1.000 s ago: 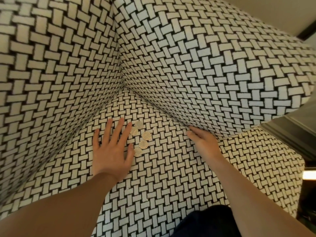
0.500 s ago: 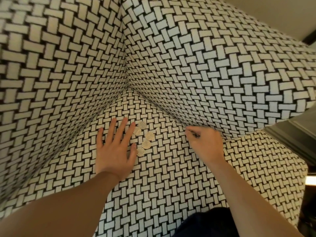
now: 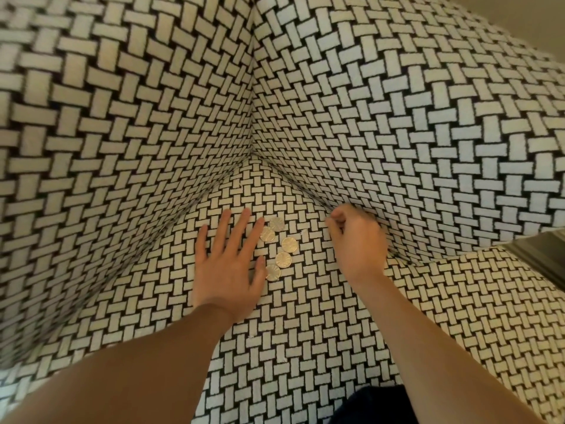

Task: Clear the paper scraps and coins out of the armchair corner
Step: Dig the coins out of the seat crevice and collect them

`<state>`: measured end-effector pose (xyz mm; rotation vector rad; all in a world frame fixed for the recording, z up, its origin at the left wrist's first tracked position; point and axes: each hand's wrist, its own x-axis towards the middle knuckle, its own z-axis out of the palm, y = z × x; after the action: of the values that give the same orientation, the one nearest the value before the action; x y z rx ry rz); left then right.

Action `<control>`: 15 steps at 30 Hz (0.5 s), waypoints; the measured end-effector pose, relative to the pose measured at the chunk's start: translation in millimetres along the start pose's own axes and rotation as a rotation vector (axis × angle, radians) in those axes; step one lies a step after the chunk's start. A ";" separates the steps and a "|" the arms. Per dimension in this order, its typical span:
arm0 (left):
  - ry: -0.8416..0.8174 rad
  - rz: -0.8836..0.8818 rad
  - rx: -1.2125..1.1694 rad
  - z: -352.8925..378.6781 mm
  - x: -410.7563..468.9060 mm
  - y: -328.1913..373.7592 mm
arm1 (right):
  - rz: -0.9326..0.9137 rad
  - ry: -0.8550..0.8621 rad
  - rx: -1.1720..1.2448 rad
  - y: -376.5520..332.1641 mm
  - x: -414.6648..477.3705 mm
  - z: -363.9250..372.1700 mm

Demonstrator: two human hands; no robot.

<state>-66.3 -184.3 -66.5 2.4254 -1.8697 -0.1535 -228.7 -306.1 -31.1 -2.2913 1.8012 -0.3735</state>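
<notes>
— How far along is the chair job?

— Not far, I think. Five coins (image 3: 283,259) lie on the seat (image 3: 305,316), near the armchair corner (image 3: 260,169). None of them is picked up yet.

— What are your grips doing?

— My left grip (image 3: 227,264) lies flat on the seat with its fingers straight, holding nothing. It is just beside the coins, and its thumb seems to touch the nearest one. My right grip (image 3: 357,243) is curled up at the crack where the seat meets the side wall (image 3: 397,133). I cannot tell if it pinches a scrap or nothing.

— Any paper left?

— I see one tiny white bit (image 3: 303,231) between the coins and my right grip. It may be paper, but it is too small to tell.
</notes>
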 end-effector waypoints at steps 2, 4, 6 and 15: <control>-0.005 -0.002 -0.001 0.0 -0.1 0.4 | -0.001 0.020 -0.043 -0.7 -0.1 0.7; -0.007 -0.005 -0.004 -0.8 -0.2 0.6 | 0.007 0.031 -0.068 -2.0 0.1 0.8; -0.013 -0.006 -0.006 -0.8 -0.2 0.3 | 0.002 0.033 -0.098 -3.4 -0.4 -0.1; -0.029 -0.013 -0.029 -2.9 -0.6 0.4 | -0.097 -0.006 0.028 5.6 -5.1 -7.5</control>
<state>-66.5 -183.8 -63.6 2.4301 -1.8498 -0.2157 -237.4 -302.5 -26.0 -2.3637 1.6762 -0.4038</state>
